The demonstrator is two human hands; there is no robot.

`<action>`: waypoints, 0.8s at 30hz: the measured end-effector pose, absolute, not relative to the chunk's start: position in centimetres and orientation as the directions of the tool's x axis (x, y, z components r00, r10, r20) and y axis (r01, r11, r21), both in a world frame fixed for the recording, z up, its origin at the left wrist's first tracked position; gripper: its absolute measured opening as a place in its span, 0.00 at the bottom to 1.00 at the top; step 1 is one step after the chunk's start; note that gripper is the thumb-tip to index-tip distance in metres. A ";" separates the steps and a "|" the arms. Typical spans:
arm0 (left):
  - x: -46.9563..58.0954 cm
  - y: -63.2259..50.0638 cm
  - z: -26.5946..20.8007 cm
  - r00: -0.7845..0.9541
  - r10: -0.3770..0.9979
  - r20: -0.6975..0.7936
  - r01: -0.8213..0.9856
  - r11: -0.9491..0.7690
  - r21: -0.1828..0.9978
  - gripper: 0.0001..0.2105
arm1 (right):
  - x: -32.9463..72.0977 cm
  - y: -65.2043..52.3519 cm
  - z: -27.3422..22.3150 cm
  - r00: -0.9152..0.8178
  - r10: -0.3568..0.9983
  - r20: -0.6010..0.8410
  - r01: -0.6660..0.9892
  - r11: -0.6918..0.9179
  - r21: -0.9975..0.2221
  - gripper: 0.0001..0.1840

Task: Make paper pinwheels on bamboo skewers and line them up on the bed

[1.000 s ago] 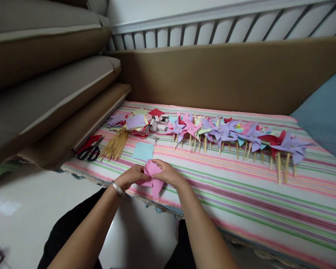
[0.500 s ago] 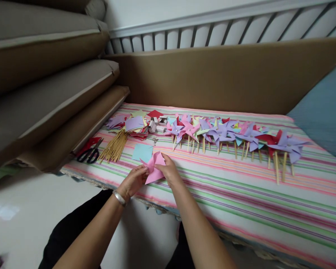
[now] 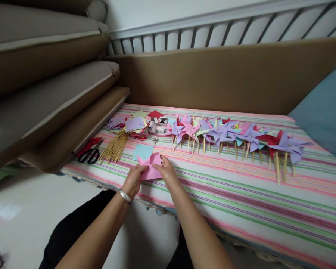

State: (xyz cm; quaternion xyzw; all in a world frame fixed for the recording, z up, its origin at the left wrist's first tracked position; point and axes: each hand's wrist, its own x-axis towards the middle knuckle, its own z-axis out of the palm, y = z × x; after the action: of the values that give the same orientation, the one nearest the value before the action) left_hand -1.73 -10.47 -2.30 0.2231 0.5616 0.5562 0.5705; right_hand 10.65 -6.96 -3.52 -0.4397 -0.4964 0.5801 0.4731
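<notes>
At the near edge of the striped cloth (image 3: 240,194), a pink paper square (image 3: 150,169) sits between both hands, partly folded, its points raised. The left hand (image 3: 133,179) pinches the paper's left side between thumb and fingertips; the right hand (image 3: 168,172) pinches its right side, fingers pressed together over the sheet. A second ago the paper was held lower, just off the cloth's edge; it has since been lifted and set forward onto the cloth, and its shape now reads flatter and more open. In my judgement the folding of this piece is under way and not finished: no stick is attached.

Touching its far-left corner lies a light blue paper square (image 3: 142,151). Further left lie a bundle of wooden sticks (image 3: 115,145) and black-handled scissors (image 3: 90,153). Beyond, loose coloured paper pieces (image 3: 134,122). A row of finished pinwheels (image 3: 229,134) on sticks runs to the right, well apart from the hands. Brown cushions (image 3: 50,93) are stacked far left.
</notes>
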 end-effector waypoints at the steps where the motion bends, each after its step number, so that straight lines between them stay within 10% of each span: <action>1: -2.1 -10.3 -2.2 -0.261 0.877 -0.404 -0.389 0.287 0.875 0.07 | 10.8 -7.0 -3.3 -0.159 0.986 -0.044 -0.105 -0.061 -0.993 0.26; 11: -6.0 -9.7 -1.4 -0.337 0.815 -0.471 -0.449 0.301 0.842 0.09 | 11.3 -8.8 -1.9 -0.417 0.778 0.470 0.316 0.609 -0.727 0.26; 24: -5.4 -10.2 -0.5 -0.343 0.834 -0.433 -0.369 0.304 0.878 0.09 | 10.6 -8.8 -2.0 -0.353 0.800 0.485 0.367 0.595 -0.715 0.07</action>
State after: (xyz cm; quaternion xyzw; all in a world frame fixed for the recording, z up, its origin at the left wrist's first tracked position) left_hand -5.42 -10.16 -0.45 0.1931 0.6008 0.5572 0.5397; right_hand 10.61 -8.78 -1.99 -0.3727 -0.7829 0.2523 0.4295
